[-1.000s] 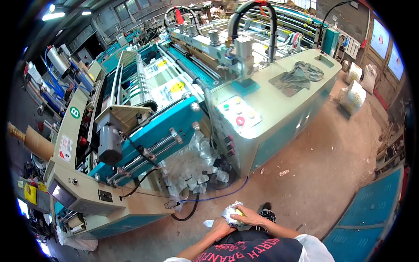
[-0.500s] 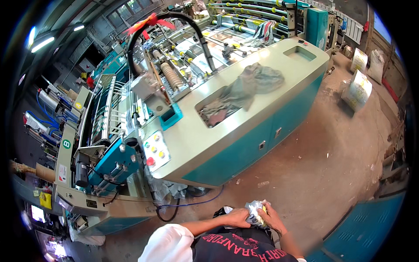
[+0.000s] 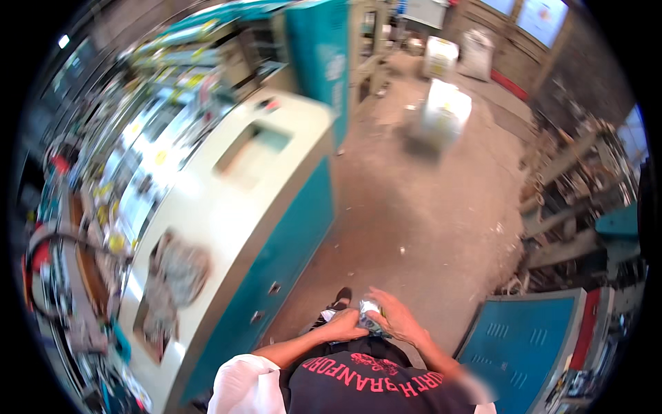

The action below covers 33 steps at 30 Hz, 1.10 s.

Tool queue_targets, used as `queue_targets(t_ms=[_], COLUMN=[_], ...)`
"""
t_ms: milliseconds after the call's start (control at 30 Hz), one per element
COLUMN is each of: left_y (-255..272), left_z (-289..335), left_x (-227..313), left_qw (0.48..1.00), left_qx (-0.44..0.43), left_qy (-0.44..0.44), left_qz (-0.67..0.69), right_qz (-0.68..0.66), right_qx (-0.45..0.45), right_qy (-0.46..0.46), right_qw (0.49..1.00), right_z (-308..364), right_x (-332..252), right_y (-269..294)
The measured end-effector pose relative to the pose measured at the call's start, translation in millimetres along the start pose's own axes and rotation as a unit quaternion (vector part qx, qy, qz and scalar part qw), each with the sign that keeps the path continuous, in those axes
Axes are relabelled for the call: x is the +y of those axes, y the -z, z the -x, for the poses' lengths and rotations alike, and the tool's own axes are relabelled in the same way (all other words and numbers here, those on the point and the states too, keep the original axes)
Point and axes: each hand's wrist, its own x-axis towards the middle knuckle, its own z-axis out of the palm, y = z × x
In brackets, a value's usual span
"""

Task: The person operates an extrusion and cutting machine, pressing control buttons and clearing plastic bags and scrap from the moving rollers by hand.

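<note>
In front of my body, a small crumpled bundle of silvery plastic film is between my two hands. The fingers of my left hand are closed on its left side. On the other side is my right hand, thumb and fingers around the bundle, with the fingers fairly straight. The hands and motion blur partly hide the bundle, so its contents cannot be made out.
A cream and teal machine cabinet runs along my left, with a grey rag on top. White film rolls stand on the floor ahead. To the right are a teal metal cabinet and a rack of parts.
My view has swung to the right, so the machine now lies at the left. The film bundle stays between my hands, and the right hand's fingers look straighter.
</note>
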Motion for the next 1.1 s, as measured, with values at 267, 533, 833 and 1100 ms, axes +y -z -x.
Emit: queue_targets(t_ms=[267,533,833,1100], left_y=[75.3,118.9,218.0,239.3], left_z=[-267.7,-544.3,-833.2,-1133.2], left_x=[133.7,246.5,345.1,496.8], left_qw=[0.972,0.975,0.981,0.915], left_qx=[-0.099,-0.052,0.007,-0.147], left_qy=[-0.193,-0.218,-0.138,-0.230], left_qz=[-0.094,0.003,0.139,0.296], right_qz=[-0.366,-0.565,-0.561,-0.679], right_qx=[0.154,0.086,-0.033,0.173], right_qy=[-0.117,-0.098,-0.078,-0.160], right_qw=[0.910,0.815,0.824,0.696], right_z=[-65.0,-173.4,-367.6,-403.1], right_x=[135.7,297.0,442.4,616.1], right_y=[170.3,399.7,663.8,852.0])
